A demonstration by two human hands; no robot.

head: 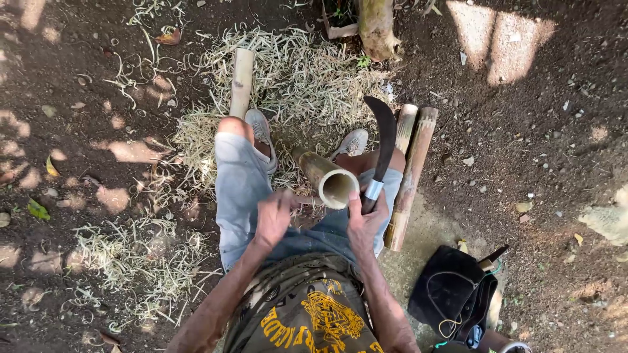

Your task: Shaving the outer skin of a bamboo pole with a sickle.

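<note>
Fingers [358, 204] of the right hand [364, 222] were clenched around the handle of a curved, dark-bladed machete with a silver collar [384, 140], the blade pointing away toward the far ground. The left hand [273, 219] was curled near the person's lap, just left of the open end of a hollow, pale green bamboo tube [327, 178]; whether its fingers gripped anything could not be told. The tube lay tilted across the lap between the knees, its cut mouth facing near and right, close to the machete's collar.

By its look the tube would be stiff, light for its bulk and smooth-skinned, likely slippery on the outside, with a sharp rim at the cut. The safest hold seemed to be around the body, well back from the mouth.

Two long brown bamboo poles [411, 171] lay just right of the right leg. A short pale bamboo piece [241, 82] lay far left, beyond the grey shoe [260, 127]. Pale bamboo shavings [301, 72] covered the dirt ground [543, 150]. A black bag [451, 291] sat near right.
</note>
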